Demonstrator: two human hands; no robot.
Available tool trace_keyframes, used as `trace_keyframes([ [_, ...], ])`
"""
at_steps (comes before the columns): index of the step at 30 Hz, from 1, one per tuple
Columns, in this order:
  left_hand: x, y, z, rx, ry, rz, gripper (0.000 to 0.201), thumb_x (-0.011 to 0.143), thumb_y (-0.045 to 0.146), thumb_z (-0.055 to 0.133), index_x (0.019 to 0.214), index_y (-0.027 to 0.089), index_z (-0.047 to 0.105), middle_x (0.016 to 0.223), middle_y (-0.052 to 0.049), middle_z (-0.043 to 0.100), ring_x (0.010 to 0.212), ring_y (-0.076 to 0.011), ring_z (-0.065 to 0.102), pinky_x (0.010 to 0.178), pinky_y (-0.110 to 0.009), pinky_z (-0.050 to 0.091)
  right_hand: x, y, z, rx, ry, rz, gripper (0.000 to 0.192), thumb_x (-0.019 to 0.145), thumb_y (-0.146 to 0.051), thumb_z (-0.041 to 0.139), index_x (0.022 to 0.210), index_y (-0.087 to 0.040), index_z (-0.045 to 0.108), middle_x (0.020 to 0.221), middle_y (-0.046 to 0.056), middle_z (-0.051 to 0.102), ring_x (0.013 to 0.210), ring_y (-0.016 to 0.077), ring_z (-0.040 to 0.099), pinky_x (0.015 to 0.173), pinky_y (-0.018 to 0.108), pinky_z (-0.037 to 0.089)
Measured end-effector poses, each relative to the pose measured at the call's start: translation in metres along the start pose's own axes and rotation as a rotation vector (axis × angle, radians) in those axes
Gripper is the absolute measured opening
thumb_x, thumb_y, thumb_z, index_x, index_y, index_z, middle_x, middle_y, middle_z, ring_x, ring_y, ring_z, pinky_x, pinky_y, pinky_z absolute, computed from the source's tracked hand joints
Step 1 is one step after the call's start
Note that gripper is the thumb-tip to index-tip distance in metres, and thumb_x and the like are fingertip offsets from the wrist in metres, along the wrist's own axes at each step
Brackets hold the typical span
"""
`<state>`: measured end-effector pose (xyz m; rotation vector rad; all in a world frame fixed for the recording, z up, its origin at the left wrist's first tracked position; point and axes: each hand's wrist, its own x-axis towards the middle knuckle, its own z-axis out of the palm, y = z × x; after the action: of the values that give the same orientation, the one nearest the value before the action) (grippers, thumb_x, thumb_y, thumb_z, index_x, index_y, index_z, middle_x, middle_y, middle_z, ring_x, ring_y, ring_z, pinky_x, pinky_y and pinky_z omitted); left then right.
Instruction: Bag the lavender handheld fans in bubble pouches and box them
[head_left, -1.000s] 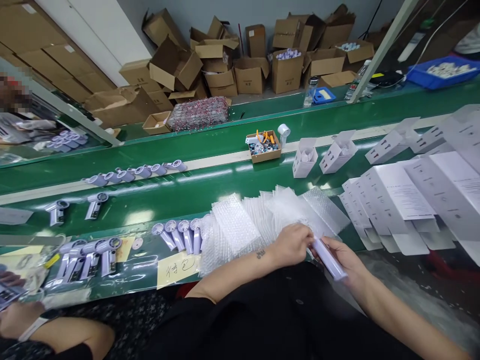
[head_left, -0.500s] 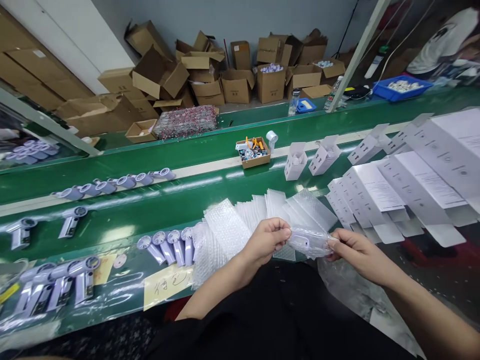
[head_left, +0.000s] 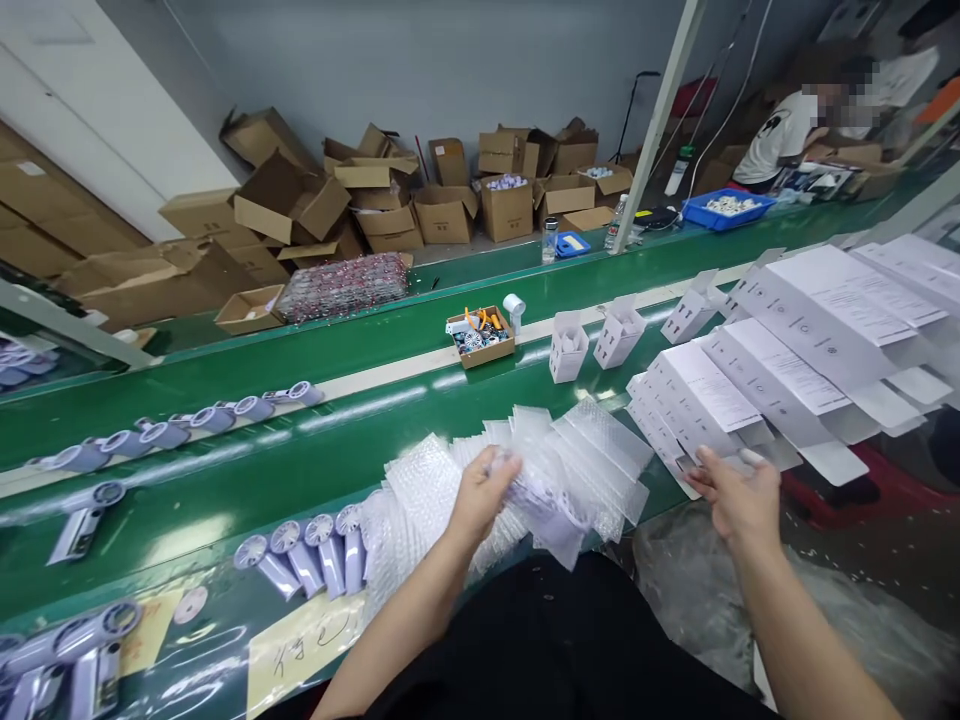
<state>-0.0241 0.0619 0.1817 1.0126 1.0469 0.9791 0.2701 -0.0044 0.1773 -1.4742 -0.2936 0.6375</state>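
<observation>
My left hand point(head_left: 482, 492) is closed on one end of a bubble-wrap bag point(head_left: 553, 512), a little blurred, with something pale purple showing through it. Under and behind it, a fanned pile of bubble-wrap bags point(head_left: 429, 478) lies on the green work surface. My right hand point(head_left: 739, 492) has its thumb and fingers apart at the lower flaps of the nearest white folding boxes point(head_left: 701, 392); whether the fingertips touch a flap I cannot tell. Left of the pile stand several purple handheld fans point(head_left: 321, 548) in a row.
Along the belt's pale strip lie more purple fan parts point(head_left: 214, 420). A small carton of tools and parts point(head_left: 484, 354) and upright white boxes point(head_left: 568, 360) stand farther off. A handwritten yellow sheet point(head_left: 289, 660) lies at front left. A co-worker point(head_left: 776, 140) sits at far right.
My right hand has let go of the bag and moved right to the white boxes. My left hand keeps the bag, now tilted downward over the pile. The view has shifted.
</observation>
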Motion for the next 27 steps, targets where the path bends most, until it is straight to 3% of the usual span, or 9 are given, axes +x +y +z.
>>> trace_keyframes([
  [3, 0.015, 0.009, -0.021, -0.156, 0.186, -0.025, 0.036, 0.069, 0.046, 0.071, 0.078, 0.016, 0.052, 0.056, 0.007, 0.045, 0.042, -0.0036, 0.037, 0.036, -0.015, 0.024, 0.022, 0.012, -0.007, 0.005, 0.065, -0.052, 0.081, 0.048, -0.03, 0.087, 0.104, -0.026, 0.028, 0.07, -0.006, 0.062, 0.047, 0.0155, 0.062, 0.05, 0.036, 0.059],
  [8, 0.028, 0.027, -0.046, -0.289, 0.315, -0.031, 0.043, 0.062, 0.048, 0.076, 0.075, 0.016, 0.051, 0.055, 0.009, 0.044, 0.039, -0.0031, 0.036, 0.029, -0.014, 0.021, 0.026, 0.016, -0.005, 0.071, 0.248, -0.112, 0.069, 0.051, -0.03, 0.085, 0.095, -0.024, 0.032, 0.072, -0.004, 0.061, 0.05, 0.0163, 0.063, 0.049, 0.036, 0.06],
  [11, 0.03, 0.028, -0.056, -0.327, 0.345, -0.036, 0.046, 0.06, 0.05, 0.078, 0.075, 0.015, 0.051, 0.055, 0.009, 0.044, 0.04, -0.0026, 0.038, 0.03, -0.013, 0.025, 0.031, 0.022, -0.003, 0.111, 0.147, 0.033, 0.072, 0.049, -0.031, 0.085, 0.101, -0.025, 0.035, 0.079, -0.003, 0.062, 0.052, 0.014, 0.063, 0.05, 0.033, 0.058],
  [13, 0.031, 0.027, -0.062, -0.344, 0.349, -0.024, 0.048, 0.058, 0.05, 0.079, 0.076, 0.015, 0.052, 0.056, 0.008, 0.045, 0.041, -0.0027, 0.039, 0.03, -0.013, 0.027, 0.029, 0.027, 0.002, 0.127, 0.094, 0.095, 0.063, 0.051, -0.036, 0.083, 0.097, -0.023, 0.042, 0.079, -0.003, 0.061, 0.06, 0.0149, 0.064, 0.055, 0.032, 0.058],
  [15, 0.035, 0.028, -0.069, -0.37, 0.348, -0.005, 0.048, 0.056, 0.048, 0.08, 0.077, 0.014, 0.054, 0.058, 0.007, 0.048, 0.042, -0.0028, 0.041, 0.031, -0.013, 0.03, 0.022, 0.03, 0.011, 0.057, 0.077, 0.007, 0.049, 0.059, -0.041, 0.079, 0.092, -0.021, 0.049, 0.08, -0.002, 0.06, 0.071, 0.0161, 0.064, 0.066, 0.033, 0.057],
  [17, 0.041, 0.033, -0.075, -0.415, 0.366, 0.006, 0.047, 0.054, 0.044, 0.083, 0.079, 0.013, 0.055, 0.06, 0.006, 0.052, 0.044, -0.003, 0.044, 0.032, -0.012, 0.031, 0.016, 0.028, 0.027, -0.179, 0.005, -0.198, 0.038, 0.068, -0.043, 0.073, 0.095, -0.021, 0.057, 0.085, 0.0, 0.06, 0.08, 0.0176, 0.061, 0.079, 0.038, 0.052],
  [19, 0.051, 0.041, -0.081, -0.475, 0.404, 0.011, 0.044, 0.054, 0.035, 0.084, 0.081, 0.014, 0.057, 0.065, 0.005, 0.056, 0.047, -0.0037, 0.048, 0.034, -0.012, 0.033, 0.017, 0.024, 0.054, -0.465, -0.193, -0.444, 0.031, 0.075, -0.042, 0.067, 0.098, -0.023, 0.061, 0.092, 0.003, 0.061, 0.089, 0.021, 0.058, 0.089, 0.042, 0.045],
  [22, 0.073, 0.055, -0.08, -0.546, 0.438, 0.046, 0.041, 0.054, 0.023, 0.084, 0.086, 0.014, 0.06, 0.071, 0.003, 0.061, 0.053, -0.0053, 0.053, 0.037, -0.012, 0.038, 0.038, 0.023, 0.122, -0.656, -0.54, -0.721, 0.03, 0.076, -0.042, 0.064, 0.098, -0.022, 0.059, 0.1, 0.009, 0.058, 0.101, 0.0265, 0.053, 0.094, 0.043, 0.04],
  [27, 0.134, 0.065, -0.055, -0.537, 0.485, 0.145, 0.038, 0.057, 0.022, 0.081, 0.087, 0.014, 0.059, 0.077, 0.001, 0.062, 0.057, -0.0059, 0.055, 0.042, -0.012, 0.041, 0.087, 0.058, 0.254, -0.636, -0.905, -0.84, 0.026, 0.073, -0.037, 0.065, 0.092, -0.021, 0.058, 0.098, 0.009, 0.055, 0.095, 0.0249, 0.055, 0.089, 0.038, 0.044],
])
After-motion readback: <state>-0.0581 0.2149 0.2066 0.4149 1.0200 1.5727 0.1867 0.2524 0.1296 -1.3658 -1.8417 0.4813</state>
